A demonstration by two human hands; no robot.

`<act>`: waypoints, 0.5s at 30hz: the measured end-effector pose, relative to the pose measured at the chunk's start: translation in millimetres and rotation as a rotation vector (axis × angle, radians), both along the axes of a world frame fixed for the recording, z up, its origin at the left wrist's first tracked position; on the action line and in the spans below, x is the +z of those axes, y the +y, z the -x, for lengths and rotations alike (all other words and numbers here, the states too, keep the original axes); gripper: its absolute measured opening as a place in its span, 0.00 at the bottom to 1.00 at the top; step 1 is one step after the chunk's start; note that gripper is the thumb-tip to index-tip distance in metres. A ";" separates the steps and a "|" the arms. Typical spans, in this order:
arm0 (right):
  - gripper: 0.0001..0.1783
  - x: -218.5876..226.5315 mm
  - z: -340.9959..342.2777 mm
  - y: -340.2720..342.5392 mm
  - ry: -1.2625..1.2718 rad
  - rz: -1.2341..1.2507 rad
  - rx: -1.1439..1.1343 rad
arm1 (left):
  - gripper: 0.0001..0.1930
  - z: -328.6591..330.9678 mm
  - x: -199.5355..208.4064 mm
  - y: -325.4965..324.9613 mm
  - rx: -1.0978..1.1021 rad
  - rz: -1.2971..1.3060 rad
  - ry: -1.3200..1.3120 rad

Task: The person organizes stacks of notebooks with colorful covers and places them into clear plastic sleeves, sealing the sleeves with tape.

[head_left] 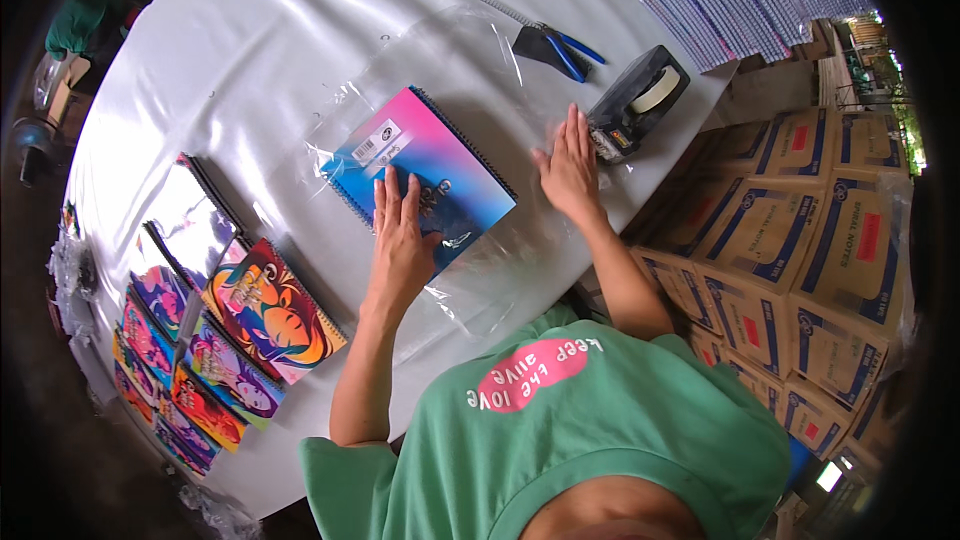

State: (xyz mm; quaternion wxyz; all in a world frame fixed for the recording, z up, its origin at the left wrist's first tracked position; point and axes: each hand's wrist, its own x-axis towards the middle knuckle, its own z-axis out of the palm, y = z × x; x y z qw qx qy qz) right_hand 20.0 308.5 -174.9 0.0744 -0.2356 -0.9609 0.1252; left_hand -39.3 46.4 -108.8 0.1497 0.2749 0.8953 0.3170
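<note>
My left hand (402,238) lies flat, fingers stretched out, on a pink and blue spiral notebook (460,175) with a white label near its top corner. The notebook rests tilted on a sheet of clear plastic film (440,55), which spreads out past its edges on the table. My right hand (572,168) is to the right of the notebook, fingers extended, close beside the front end of a black tape dispenser (640,105). A pale roll of tape sits in the dispenser. Whether a fingertip touches the dispenser or a bit of tape, I cannot make out.
Blue-handled pliers (568,55) lie on a dark piece beyond the notebook, near a loose wire coil (508,10). Several colourful spiral notebooks (275,310) overlap at the left. Stacked notebooks (730,5) stand far right. Cardboard cartons (770,230) are piled beside the white-covered table (250,70).
</note>
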 end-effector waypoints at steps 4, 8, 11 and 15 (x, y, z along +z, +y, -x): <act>0.40 -0.9 -15.3 0.6 0.004 -0.159 0.052 | 0.41 1.0 -0.1 0.0 -0.003 -0.045 -0.025; 0.32 -7.0 -7.7 -4.7 0.113 -0.060 0.019 | 0.40 1.4 -1.3 -1.7 0.018 -0.033 -0.008; 0.27 -7.3 -4.5 -6.9 0.250 0.387 -0.009 | 0.40 1.4 -2.4 -1.9 0.020 -0.031 0.001; 0.35 6.1 8.8 4.8 0.436 0.639 -0.264 | 0.40 1.3 -5.5 -2.1 0.006 -0.051 0.012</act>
